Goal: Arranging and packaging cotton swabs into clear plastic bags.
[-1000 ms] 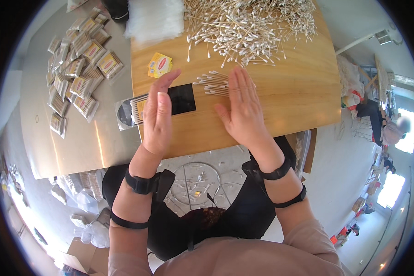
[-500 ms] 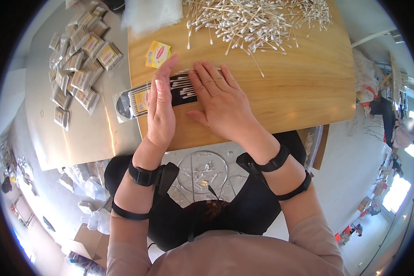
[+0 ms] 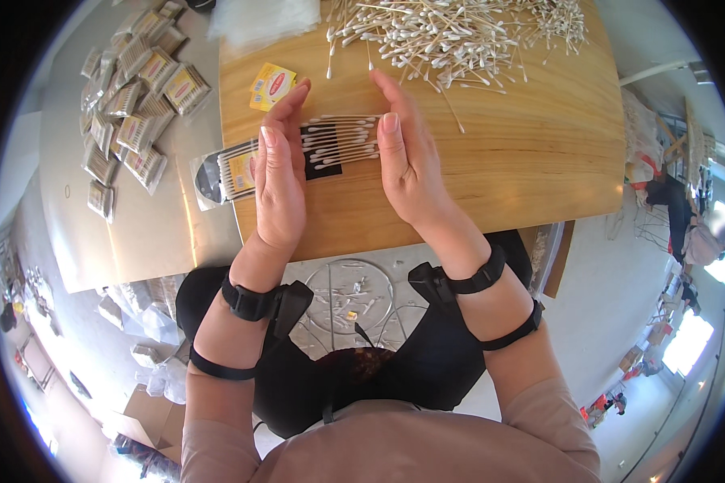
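A row of cotton swabs (image 3: 338, 138) lies between my two hands, partly on a flat black strip (image 3: 325, 171). My left hand (image 3: 280, 181) stands on edge at the row's left end, fingers stretched out and palm facing the swabs. Opposite it, my right hand (image 3: 411, 161) is also on edge, fingers extended, with its palm against or very near the right-hand swab tips. Neither hand grasps anything. Left of my left hand, a clear packet of swabs (image 3: 235, 174) with a yellow card inside lies across the seam of the two tabletops, partly hidden by that hand.
Yellow cards (image 3: 272, 84) lie beyond my left hand. A big heap of loose swabs (image 3: 443, 36) covers the far side of the wooden table (image 3: 524, 153). Filled packets (image 3: 137, 97) are piled on the metal table (image 3: 121, 249), and clear plastic bags (image 3: 262, 22) lie at the back.
My right hand has lifted from lying flat over the swabs, turned on edge and shifted right to their ends. More of the swabs show now. My left hand stays nearly in place.
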Action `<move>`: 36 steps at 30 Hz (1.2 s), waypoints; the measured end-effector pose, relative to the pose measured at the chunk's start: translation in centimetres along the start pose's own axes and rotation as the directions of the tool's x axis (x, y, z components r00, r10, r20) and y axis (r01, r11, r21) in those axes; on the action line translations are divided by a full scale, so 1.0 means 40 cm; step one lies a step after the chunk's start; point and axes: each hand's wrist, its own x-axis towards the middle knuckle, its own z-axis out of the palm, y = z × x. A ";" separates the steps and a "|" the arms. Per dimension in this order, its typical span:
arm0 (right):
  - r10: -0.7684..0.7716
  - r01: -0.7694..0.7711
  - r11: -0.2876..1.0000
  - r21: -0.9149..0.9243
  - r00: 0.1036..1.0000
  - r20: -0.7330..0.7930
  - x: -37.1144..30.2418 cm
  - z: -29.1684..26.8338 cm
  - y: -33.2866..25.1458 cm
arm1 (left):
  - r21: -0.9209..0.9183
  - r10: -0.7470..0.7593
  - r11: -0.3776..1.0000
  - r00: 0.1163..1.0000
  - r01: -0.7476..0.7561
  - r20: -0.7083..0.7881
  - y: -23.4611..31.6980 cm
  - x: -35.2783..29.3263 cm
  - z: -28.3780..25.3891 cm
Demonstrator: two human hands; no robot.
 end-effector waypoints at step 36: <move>0.147 -0.154 0.875 0.459 0.988 0.051 -0.014 0.045 0.013 | -0.131 0.022 0.991 0.997 -0.033 -0.080 -0.011 0.008 0.044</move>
